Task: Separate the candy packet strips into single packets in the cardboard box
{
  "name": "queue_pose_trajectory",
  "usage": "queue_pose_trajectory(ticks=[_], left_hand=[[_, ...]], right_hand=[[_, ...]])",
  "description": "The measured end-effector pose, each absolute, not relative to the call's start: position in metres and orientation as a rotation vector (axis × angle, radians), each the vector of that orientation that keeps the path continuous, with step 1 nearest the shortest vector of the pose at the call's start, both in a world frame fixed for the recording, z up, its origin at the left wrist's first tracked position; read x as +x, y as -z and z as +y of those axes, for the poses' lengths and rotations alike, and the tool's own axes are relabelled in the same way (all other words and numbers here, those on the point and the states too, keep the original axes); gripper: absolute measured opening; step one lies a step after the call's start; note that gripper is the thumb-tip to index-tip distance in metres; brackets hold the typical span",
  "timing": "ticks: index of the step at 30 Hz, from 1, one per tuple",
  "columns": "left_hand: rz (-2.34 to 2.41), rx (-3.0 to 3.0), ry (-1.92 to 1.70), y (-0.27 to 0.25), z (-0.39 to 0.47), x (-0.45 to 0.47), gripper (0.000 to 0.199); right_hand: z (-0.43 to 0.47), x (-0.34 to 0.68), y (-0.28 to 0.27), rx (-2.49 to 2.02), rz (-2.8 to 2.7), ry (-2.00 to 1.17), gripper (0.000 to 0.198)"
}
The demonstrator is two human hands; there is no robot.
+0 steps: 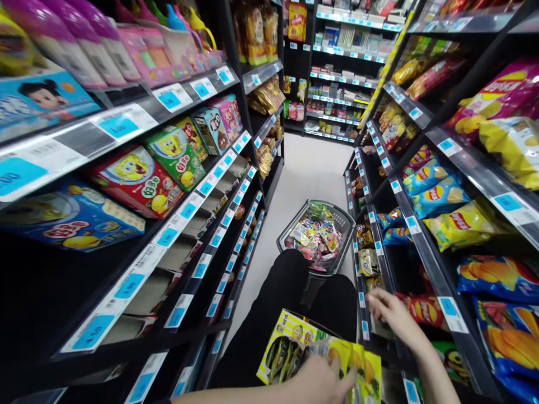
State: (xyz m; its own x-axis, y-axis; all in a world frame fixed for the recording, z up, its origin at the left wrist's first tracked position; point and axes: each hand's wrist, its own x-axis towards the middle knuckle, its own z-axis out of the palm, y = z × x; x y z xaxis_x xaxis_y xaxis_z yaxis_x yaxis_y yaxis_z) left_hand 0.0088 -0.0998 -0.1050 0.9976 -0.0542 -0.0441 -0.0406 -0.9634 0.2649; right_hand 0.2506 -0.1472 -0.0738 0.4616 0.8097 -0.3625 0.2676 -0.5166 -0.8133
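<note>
A yellow-striped snack box (290, 328) rests at my lap, its cut-out front showing dark-wrapped packets. Yellow packaging with fruit pictures (368, 367) sits at its right side. My left hand (322, 376) reaches across the box from the lower left, fingers bent over the yellow packaging; the fingertips are partly hidden. My right hand (389, 311) is raised beside the right-hand shelf, near a red chip bag (423, 311). Its fingers are loosely curled, with nothing visible in them. Beyond my knees, a grey shopping basket (347, 230) on the floor holds many small colourful packets.
Shelves close in on both sides of a narrow aisle. Boxed biscuits (138, 179) line the left shelf, while chip bags (463, 224) fill the right one. Pale floor (311, 163) runs to a stocked shelf (343, 73) at the far end.
</note>
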Motion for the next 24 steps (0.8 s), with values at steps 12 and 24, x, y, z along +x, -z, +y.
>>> queue_pose_trajectory(ticks=[12,24], left_hand=[[-0.044,2.748,0.283,0.076,-0.091,0.008,0.035],[0.259,2.090,-0.028,0.027,-0.066,0.002,0.032]], right_hand=[[-0.224,0.116,0.100,-2.259,-0.825,-0.579,0.043],[-0.221,0.093,0.106,-1.847,-0.735,-0.606,0.071]])
